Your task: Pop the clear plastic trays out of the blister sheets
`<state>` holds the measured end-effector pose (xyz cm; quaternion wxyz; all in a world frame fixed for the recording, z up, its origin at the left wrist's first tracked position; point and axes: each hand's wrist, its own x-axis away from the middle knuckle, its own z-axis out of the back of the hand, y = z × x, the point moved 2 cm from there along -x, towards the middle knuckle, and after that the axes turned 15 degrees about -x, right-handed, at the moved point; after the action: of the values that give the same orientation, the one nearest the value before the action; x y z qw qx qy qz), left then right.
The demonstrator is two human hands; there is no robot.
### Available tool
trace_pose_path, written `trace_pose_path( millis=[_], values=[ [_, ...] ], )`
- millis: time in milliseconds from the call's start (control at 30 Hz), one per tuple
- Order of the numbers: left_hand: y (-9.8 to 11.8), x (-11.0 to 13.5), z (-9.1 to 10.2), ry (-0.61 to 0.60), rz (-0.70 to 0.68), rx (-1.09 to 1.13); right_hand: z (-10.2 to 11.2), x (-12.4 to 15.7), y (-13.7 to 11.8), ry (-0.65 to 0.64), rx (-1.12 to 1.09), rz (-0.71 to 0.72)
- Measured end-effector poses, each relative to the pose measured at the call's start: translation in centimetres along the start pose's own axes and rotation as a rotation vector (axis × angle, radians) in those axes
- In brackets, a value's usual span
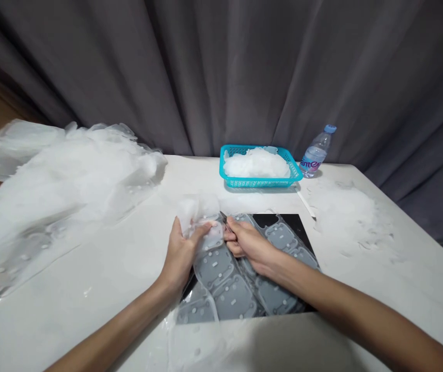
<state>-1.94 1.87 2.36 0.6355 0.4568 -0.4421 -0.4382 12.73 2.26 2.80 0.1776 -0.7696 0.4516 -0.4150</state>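
A clear plastic sheet (229, 281) moulded with rounded rectangular shapes lies over a black mat (297, 225) at the middle of the white table (90, 289). My left hand (183, 250) grips the sheet's upper left part, fingers closed on a crumpled bit of the plastic. Just to its right, my right hand (247, 243) is closed in a pinch on a small thin metal tool (223, 218) whose tip touches the sheet beside my left fingers. What kind of tool it is I cannot make out.
A big heap of clear plastic sheets (59, 175) covers the left side of the table. A turquoise basket (260, 181) holding white plastic pieces stands at the back, a water bottle (316, 153) right of it. Loose white scraps (345, 212) lie at the right. Grey curtains hang behind.
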Motion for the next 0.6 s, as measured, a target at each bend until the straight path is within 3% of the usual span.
trace_pose_path(
  millis=[200, 600],
  values=[
    [0.0, -0.4, 0.0, -0.04, 0.02, -0.013, -0.5, -1.6, -0.1, 0.026, -0.006, 0.023],
    [0.3, -0.4, 0.0, -0.101, 0.088, -0.026, -0.7, -1.2, 0.9, 0.031, -0.041, 0.137]
  ],
)
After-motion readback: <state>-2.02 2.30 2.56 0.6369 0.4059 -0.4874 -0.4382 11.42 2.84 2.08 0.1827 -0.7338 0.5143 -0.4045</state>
